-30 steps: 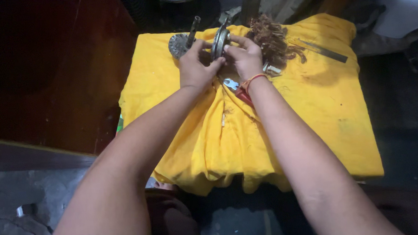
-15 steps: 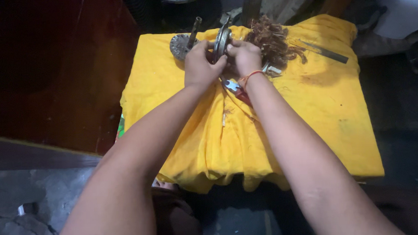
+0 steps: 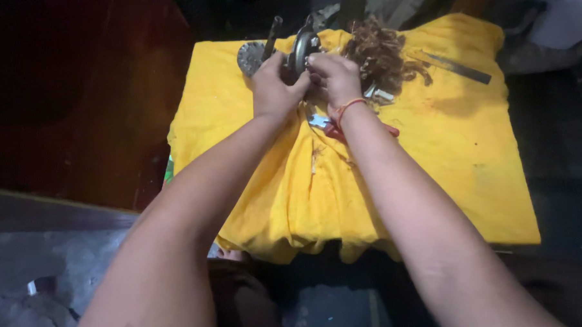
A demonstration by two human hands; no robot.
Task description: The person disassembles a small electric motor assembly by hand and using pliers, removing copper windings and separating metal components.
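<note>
Both my hands meet at the far edge of a yellow cloth (image 3: 433, 178). My left hand (image 3: 273, 90) and my right hand (image 3: 335, 78) both grip a round grey metal disc part (image 3: 300, 48) that stands on edge between them. An orange band circles my right wrist. A dark shaft (image 3: 273, 35) and a flat toothed metal disc (image 3: 250, 56) lie just left of my left hand. Red-handled pliers (image 3: 325, 125) lie on the cloth under my right wrist, partly hidden.
A tangle of brown fibre (image 3: 381, 54) lies right of my right hand. A long flat metal bar (image 3: 458, 67) rests at the cloth's far right. Small metal pieces (image 3: 377, 94) sit by the fibre. Dark floor surrounds the cloth.
My hands have stayed on the disc part, with only slight turns of the fingers. The view has shifted a little.
</note>
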